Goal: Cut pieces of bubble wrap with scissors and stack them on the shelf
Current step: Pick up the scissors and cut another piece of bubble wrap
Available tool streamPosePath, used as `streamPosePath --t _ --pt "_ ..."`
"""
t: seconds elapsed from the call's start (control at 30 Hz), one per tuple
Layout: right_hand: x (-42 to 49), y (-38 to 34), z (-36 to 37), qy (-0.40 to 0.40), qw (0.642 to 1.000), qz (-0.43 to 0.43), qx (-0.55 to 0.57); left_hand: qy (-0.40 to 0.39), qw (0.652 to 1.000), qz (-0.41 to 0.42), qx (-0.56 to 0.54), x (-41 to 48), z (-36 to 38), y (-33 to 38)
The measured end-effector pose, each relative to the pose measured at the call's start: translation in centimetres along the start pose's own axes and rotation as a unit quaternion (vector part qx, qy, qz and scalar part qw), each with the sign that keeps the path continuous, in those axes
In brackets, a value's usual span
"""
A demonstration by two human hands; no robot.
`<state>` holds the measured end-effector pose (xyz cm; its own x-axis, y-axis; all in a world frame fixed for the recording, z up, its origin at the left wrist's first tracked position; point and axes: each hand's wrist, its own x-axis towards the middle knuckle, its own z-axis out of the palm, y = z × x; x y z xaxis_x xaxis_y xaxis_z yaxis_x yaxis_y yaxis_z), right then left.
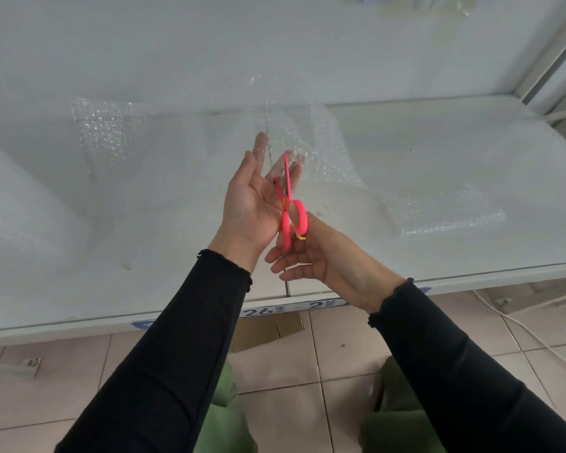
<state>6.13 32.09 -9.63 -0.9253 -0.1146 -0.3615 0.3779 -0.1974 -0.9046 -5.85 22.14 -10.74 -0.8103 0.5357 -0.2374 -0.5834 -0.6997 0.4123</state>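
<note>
My left hand is held palm up over the white shelf, fingers spread; its fingertips lie under the edge of a clear bubble wrap sheet. My right hand grips the handles of pink scissors, just in front of the left palm. The scissors' thin pink arms are spread apart and point away from me across the left palm toward the wrap. A flat pile of cut bubble wrap pieces lies on the shelf to the right.
More bubble wrap lies on the shelf at the left, and a large pale roll bulges at the far left. The shelf's front edge carries a blue number label. A white cable crosses the tiled floor at the right.
</note>
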Motion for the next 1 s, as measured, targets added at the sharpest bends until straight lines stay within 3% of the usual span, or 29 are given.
streamPosePath --t 0.37,0.5,0.67,1.0 --pt "0.6 -0.2 0.2 0.061 0.997 -0.047 -0.018 0.019 1.000 -0.014 -0.019 -0.9 0.4 -0.1" --pt "0.4 -0.3 0.2 0.065 0.995 -0.064 -0.028 0.031 0.997 -0.008 0.064 -0.7 0.4 -0.4" --pt "0.5 0.0 0.0 0.060 0.997 -0.055 0.009 0.041 0.995 0.005 0.090 -0.8 0.7 -0.8" --pt "0.5 -0.9 -0.3 0.055 0.998 -0.038 0.021 -0.010 0.984 -0.010 0.176 -1.5 0.8 -1.2"
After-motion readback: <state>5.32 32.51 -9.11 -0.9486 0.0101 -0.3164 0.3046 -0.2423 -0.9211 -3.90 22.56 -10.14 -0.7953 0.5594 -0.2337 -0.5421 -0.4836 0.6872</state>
